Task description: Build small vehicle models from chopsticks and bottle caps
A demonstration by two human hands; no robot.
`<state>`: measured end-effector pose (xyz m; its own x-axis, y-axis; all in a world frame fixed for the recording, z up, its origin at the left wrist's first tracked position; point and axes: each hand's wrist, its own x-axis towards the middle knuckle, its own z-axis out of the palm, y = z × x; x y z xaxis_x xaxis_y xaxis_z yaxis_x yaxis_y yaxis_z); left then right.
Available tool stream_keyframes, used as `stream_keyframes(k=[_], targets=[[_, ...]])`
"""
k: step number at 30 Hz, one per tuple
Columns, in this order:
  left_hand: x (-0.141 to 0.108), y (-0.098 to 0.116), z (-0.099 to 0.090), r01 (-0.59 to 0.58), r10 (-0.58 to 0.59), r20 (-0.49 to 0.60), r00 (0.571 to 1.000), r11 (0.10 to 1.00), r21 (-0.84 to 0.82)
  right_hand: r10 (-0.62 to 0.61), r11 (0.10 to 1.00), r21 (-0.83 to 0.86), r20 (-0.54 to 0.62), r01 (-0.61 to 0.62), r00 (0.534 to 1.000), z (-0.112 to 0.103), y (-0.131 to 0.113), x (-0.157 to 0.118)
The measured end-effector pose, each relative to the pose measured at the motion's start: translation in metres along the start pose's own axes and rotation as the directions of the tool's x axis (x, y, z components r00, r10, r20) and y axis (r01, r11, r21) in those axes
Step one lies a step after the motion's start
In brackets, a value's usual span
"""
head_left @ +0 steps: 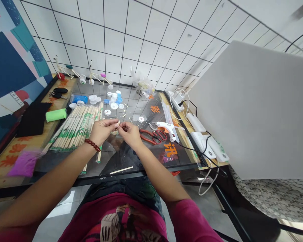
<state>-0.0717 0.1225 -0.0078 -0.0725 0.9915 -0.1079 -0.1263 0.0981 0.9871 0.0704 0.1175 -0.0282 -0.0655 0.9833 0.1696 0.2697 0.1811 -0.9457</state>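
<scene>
My left hand (102, 131), with a beaded bracelet on its wrist, and my right hand (130, 133) meet over the middle of the dark glass table. Their fingertips pinch a small pale wooden piece (118, 123) between them. Just left of my left hand lie many wrapped chopsticks (74, 127). Red-handled pliers (147, 136) and scissors (159, 136) rest right of my right hand, beside a white glue gun (168, 129). A bare stick (121, 170) lies near the front edge. Beyond the hands are white and blue bottle caps (114, 106).
Stick models (98, 79) stand along the back edge near a plastic bag (142, 88). Green (56, 115) and purple (22, 164) clay packs lie left. Power strips (203, 144) with cables line the right edge, beside a large white panel (257, 111).
</scene>
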Motion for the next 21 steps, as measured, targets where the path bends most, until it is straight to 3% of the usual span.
stream_keyframes(k=[4, 8, 11, 15, 21], targets=[[0.000, -0.006, 0.002, -0.042, 0.042, -0.010, 0.999, 0.998, 0.052, -0.090, 0.983, -0.163, -0.015, 0.086, 0.996, -0.001, -0.004, -0.001], [-0.003, -0.004, 0.006, -0.040, 0.041, 0.029, 0.999, 0.998, -0.050, -0.193, 0.959, -0.214, -0.006, 0.188, 0.981, -0.002, -0.005, -0.003], [-0.007, 0.004, 0.007, 0.080, -0.071, 0.052, 0.996, 0.977, -0.198, -0.281, 0.929, -0.250, 0.003, 0.273, 0.960, -0.006, -0.007, -0.005], [-0.012, 0.014, 0.007, 0.271, -0.236, 0.153, 0.960, 0.920, -0.283, -0.392, 0.848, -0.383, 0.012, 0.367, 0.920, -0.012, -0.007, -0.005], [-0.015, 0.018, 0.009, 0.298, -0.248, 0.201, 0.948, 0.913, -0.280, -0.409, 0.806, -0.449, 0.049, 0.386, 0.911, -0.015, -0.007, -0.006]])
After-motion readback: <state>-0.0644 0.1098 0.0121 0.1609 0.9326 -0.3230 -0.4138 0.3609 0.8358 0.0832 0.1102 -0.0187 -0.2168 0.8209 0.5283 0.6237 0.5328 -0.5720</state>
